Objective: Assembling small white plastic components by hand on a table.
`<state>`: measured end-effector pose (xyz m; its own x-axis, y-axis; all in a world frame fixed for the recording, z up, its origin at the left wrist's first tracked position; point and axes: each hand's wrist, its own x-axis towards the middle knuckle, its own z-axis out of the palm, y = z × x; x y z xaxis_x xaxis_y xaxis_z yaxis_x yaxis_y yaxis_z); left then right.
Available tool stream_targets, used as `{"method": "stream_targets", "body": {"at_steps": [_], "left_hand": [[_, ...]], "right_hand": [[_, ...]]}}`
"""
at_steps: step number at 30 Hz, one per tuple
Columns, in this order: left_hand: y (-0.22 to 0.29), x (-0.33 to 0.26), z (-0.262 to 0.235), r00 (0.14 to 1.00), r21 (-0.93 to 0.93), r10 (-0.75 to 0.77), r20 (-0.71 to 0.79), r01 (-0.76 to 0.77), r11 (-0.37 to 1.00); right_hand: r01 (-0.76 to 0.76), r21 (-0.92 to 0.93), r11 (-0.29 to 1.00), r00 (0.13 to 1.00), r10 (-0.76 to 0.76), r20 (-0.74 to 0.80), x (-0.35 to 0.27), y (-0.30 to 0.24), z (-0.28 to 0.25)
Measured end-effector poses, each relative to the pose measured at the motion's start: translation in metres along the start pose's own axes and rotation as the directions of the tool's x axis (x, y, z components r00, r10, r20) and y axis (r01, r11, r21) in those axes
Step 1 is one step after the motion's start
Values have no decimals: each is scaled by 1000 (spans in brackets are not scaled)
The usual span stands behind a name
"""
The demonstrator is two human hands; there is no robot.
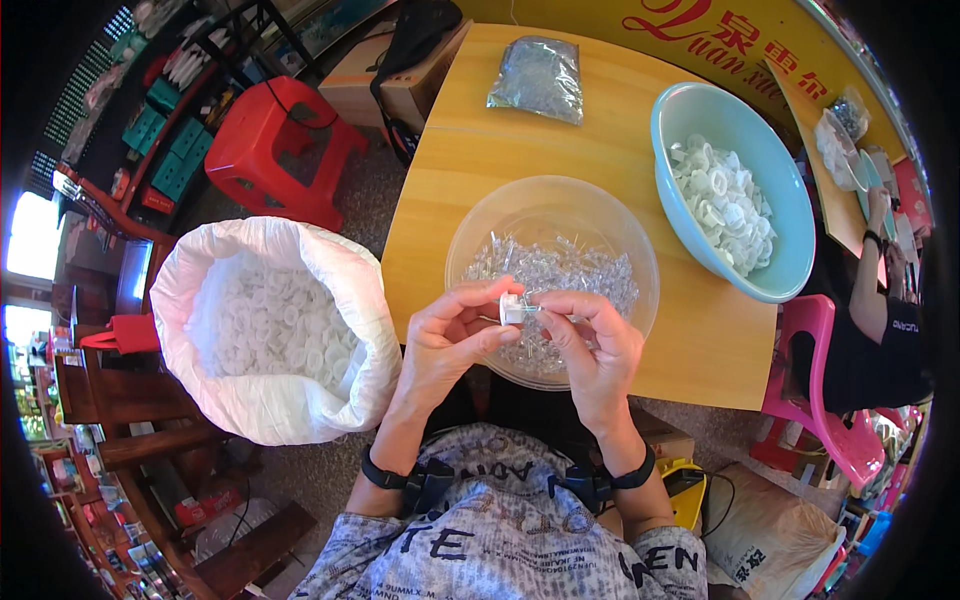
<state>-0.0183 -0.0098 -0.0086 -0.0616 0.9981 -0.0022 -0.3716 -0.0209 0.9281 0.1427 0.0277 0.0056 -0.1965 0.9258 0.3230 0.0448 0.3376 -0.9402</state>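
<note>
Over the near rim of a clear round tub [470,215], my two hands meet. Between the thumb and fingers of my left hand [455,335] is a small white plastic cap [512,309] with a round flange. My right hand [597,345] pinches a thin clear plastic piece [532,310] whose end meets the cap; whether it sits inside cannot be made out. Many small clear plastic pieces [590,275] lie in the tub below. White caps [722,205] fill part of a light blue basin [665,150] on the right. More white ring-like parts [280,320] fill an open white sack [180,300] on the left.
The wooden table [430,190] carries a silvery clear bag [537,80] at its far side. A red stool [280,150] stands beyond the sack. At right, another person's arm [868,270] shows beside a pink chair [815,390]. A filled sack [775,535] lies on the floor.
</note>
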Motion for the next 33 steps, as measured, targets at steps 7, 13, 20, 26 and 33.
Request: {"method": "stream_targets", "body": {"at_steps": [7, 13, 20, 26, 33], "left_hand": [[2, -2, 3, 1000, -36, -22, 12, 22, 999], [2, -2, 4, 999, -33, -25, 28, 26, 999], [3, -2, 8, 998, 43, 42, 45, -43, 998], [-2, -6, 16, 994, 33, 97, 55, -98, 995], [42, -18, 20, 984, 174, 123, -125, -100, 980]], "right_hand": [[-159, 197, 967, 987, 151, 58, -3, 4, 1], [-332, 440, 834, 943, 304, 136, -5, 3, -5], [-283, 379, 881, 958, 239, 160, -2, 2, -10], [-238, 281, 930, 971, 217, 102, -10, -1, -10], [-94, -119, 989, 989, 78, -127, 25, -4, -47]]}}
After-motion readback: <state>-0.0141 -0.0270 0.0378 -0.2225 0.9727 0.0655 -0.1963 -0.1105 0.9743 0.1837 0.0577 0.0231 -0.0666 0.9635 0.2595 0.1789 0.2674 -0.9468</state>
